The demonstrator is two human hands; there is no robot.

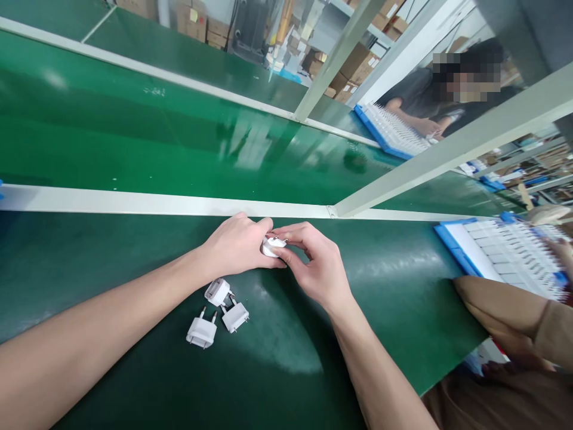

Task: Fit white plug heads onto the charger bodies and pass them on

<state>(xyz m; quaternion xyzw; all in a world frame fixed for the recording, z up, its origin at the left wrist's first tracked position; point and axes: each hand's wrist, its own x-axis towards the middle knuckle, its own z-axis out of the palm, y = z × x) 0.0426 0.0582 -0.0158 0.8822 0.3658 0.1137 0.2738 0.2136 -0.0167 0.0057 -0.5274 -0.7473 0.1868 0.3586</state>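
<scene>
hands met close together over the tabletop, fingers bent and gap narrow. the left hand (237, 245), back turned up, curled its fingers and thumb against one side of a white plug adapter (274, 246). the right hand (320, 269) pinched the same adapter from the other side, thumb below and bent forefinger above, with metal pins showing near that forefinger. so the held adapter sat between the two hands, partly covered by them, just on the near side of a white rail (156, 200).

below the left wrist, three more white adapters lay loosely grouped on the dark green tabletop (290, 388): an upper adapter (216, 292) nearest the wrist, a right-hand adapter (236, 317) just beside it, and a left-hand adapter (201, 331) with its two long pins pointing away.

to the right, a co-worker's bent arm (496, 307) in a brown sleeve (557, 334) rested near a blue tray (453, 249) filled with rows of white pieces.

past the rail, a pale slanted post (447, 146) rose over a brighter green surface (147, 137). on the far side, a person in a dark top (409, 83) sat at a second blue tray (375, 132), with cardboard boxes (358, 65) behind.
</scene>
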